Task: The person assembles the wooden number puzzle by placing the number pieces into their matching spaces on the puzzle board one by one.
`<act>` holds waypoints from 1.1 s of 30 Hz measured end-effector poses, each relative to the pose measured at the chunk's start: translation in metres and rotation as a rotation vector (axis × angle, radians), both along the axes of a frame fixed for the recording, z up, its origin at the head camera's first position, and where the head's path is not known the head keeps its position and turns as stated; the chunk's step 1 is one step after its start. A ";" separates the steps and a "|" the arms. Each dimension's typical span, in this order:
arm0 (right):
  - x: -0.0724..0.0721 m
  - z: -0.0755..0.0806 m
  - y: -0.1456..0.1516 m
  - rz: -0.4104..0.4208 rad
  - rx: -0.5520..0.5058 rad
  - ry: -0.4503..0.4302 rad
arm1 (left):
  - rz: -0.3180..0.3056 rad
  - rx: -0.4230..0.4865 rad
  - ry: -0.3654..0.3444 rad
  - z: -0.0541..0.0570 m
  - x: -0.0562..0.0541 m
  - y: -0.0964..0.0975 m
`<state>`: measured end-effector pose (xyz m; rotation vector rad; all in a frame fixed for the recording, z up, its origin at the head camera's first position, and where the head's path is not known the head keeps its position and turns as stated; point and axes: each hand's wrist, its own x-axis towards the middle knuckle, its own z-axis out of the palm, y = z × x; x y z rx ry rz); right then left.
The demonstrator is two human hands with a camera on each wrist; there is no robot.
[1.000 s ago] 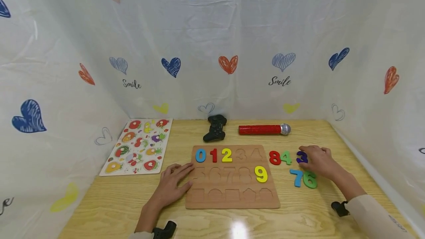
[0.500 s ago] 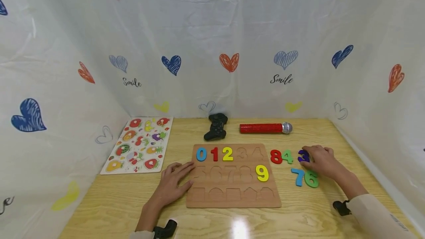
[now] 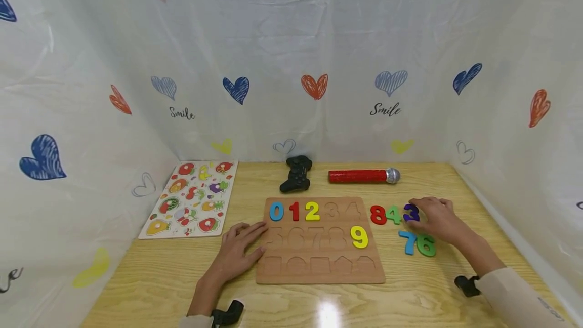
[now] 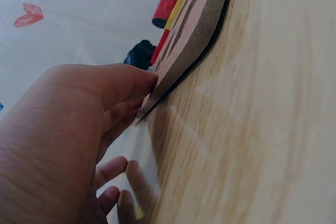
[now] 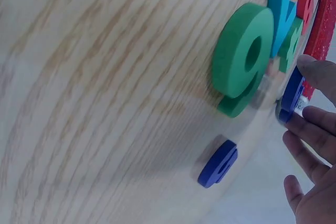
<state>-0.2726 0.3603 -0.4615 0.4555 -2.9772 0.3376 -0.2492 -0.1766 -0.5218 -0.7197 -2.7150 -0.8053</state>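
My right hand point(image 3: 439, 220) pinches a dark blue number 3 point(image 3: 412, 212) between thumb and fingers, right of the board; the right wrist view shows the 3 tilted up on edge. Below it lie a light blue 7 point(image 3: 409, 242) and a green 6 point(image 3: 426, 245). A red 8 point(image 3: 378, 214) and a green 4 point(image 3: 393, 214) are to its left. My left hand point(image 3: 237, 249) rests with extended fingers at the left edge of the wooden number board point(image 3: 319, 252). Blue 0 point(image 3: 276, 211), red 1 point(image 3: 294, 211), yellow 2 point(image 3: 312, 211) and yellow 9 point(image 3: 360, 237) sit on the board.
Another dark blue piece point(image 5: 218, 164) lies on the table by the 6, hidden by my hand in the head view. Behind the board are a black game controller point(image 3: 297, 174) and a red microphone point(image 3: 357, 176). A fruit puzzle board point(image 3: 187, 205) lies at the left.
The dark blue 3 has shifted slightly left toward the green 4 with my right hand. My left hand stays at the board's edge.
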 end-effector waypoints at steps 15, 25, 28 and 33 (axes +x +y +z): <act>0.001 0.012 -0.023 0.068 -0.021 0.031 | 0.014 -0.004 -0.017 0.000 0.002 -0.002; 0.000 0.019 -0.035 0.086 -0.026 0.039 | 0.016 -0.014 0.001 0.000 -0.002 -0.002; 0.001 0.021 -0.038 0.083 -0.021 0.029 | 0.007 -0.015 -0.021 0.001 -0.002 -0.002; 0.003 0.022 -0.044 0.096 -0.010 0.033 | 0.010 -0.024 -0.063 0.003 0.001 -0.002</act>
